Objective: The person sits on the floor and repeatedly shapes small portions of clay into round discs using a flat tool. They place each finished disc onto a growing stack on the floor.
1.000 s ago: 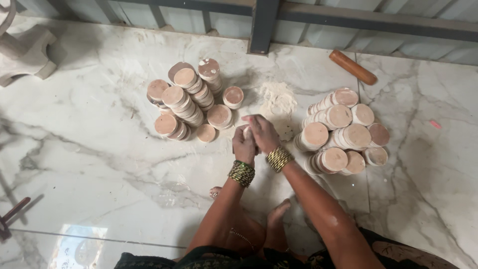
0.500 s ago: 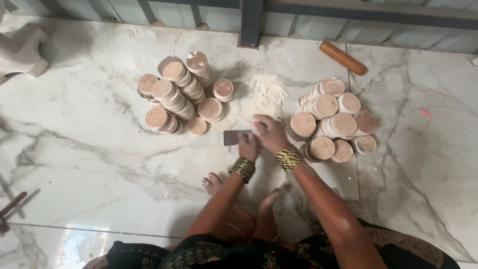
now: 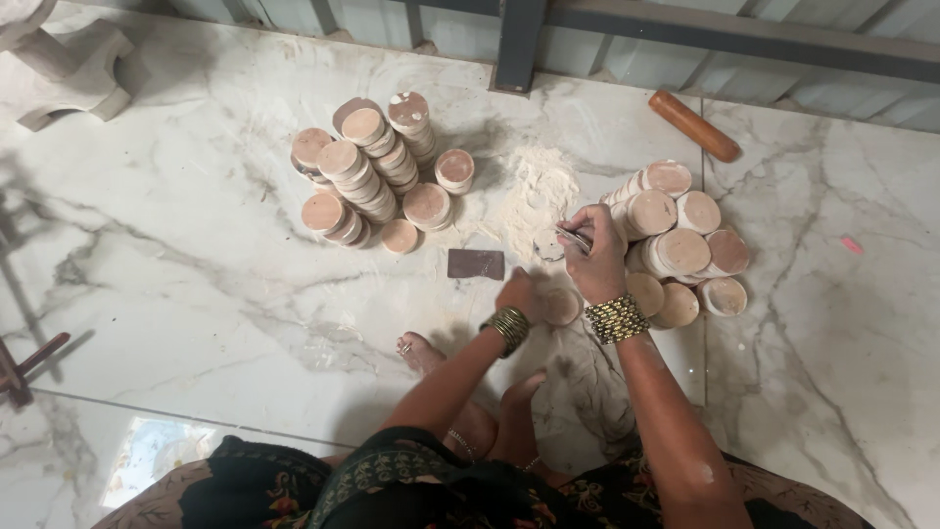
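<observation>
Between the left stacks of wooden discs (image 3: 377, 171) and the right pile of discs (image 3: 681, 245) a lane of marble floor (image 3: 196, 284) lies open, narrowed by the sawdust heap (image 3: 539, 191) and the dark sanding pad (image 3: 476, 264). Both hands sit in that lane. The right hand (image 3: 595, 257) seems almost against the right pile. Leftward the floor gives wide passage. A wooden roller (image 3: 696, 125) lies behind the right pile.

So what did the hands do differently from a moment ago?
The hands came apart. The left hand let go of the dark sanding block, now lying on the floor, and rests on a disc. The right hand holds a thin tool. The disc stacks stayed put.
</observation>
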